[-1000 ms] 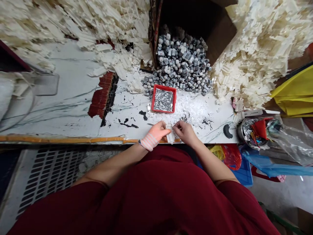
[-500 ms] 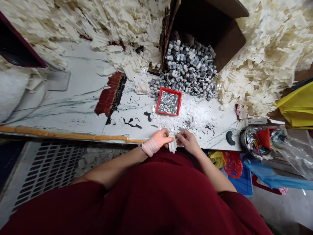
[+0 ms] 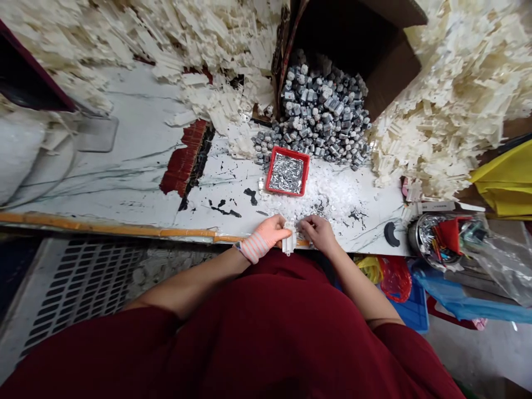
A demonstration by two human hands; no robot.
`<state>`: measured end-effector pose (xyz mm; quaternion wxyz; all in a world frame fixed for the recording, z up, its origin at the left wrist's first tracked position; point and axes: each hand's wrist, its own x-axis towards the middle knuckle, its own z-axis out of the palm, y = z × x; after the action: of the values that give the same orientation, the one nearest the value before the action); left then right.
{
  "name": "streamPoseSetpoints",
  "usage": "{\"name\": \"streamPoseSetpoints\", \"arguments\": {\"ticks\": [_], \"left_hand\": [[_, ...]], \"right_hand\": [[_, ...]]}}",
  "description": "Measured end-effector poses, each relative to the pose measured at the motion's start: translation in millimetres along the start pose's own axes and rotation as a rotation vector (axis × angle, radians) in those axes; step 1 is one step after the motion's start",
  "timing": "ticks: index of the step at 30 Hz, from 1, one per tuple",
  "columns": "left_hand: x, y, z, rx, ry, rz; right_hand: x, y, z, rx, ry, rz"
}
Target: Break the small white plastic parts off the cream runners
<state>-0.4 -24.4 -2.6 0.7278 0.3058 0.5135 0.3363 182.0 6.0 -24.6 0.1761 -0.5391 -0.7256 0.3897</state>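
My left hand (image 3: 268, 235), in an orange-and-grey striped glove, grips a white plastic housing (image 3: 290, 241) at the table's front edge. Close to the housing's right side is my bare right hand (image 3: 318, 231), its fingers pinched together; whatever they hold is too small to make out. Small clear-white plastic bits (image 3: 332, 191) lie scattered just beyond the hands, with a few metal pins (image 3: 318, 210) among them. Further back stands a red tray (image 3: 271, 190) full of shiny metal pins.
A tipped cardboard box (image 3: 394, 72) spills small grey motors (image 3: 324, 111). Heaps of cream plastic parts (image 3: 449, 111) rise at the back on both sides. On the right are a metal bowl (image 3: 415, 235) of odds and ends and a black curved piece (image 3: 391, 235).
The left hand and the white housing have shifted slightly left and away from my body. My right hand has drawn a little apart from the housing.
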Motion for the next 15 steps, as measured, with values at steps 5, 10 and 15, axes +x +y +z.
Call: {"name": "streamPoseSetpoints", "arguments": {"ticks": [5, 10, 15], "left_hand": [[2.1, -1.3, -2.5, -0.023, 0.056, -0.008], [6.4, -5.1, -4.9, -0.063, 0.081, 0.029], [7.6, -2.2, -3.2, -0.233, -0.058, 0.008]], "right_hand": [[17.4, 11.9, 11.5, -0.611, 0.05, -0.289], [11.4, 7.2, 17.3, -0.246, 0.171, -0.128], [1.1, -3.5, 16.7, -0.02, 0.202, -0.067]]}}
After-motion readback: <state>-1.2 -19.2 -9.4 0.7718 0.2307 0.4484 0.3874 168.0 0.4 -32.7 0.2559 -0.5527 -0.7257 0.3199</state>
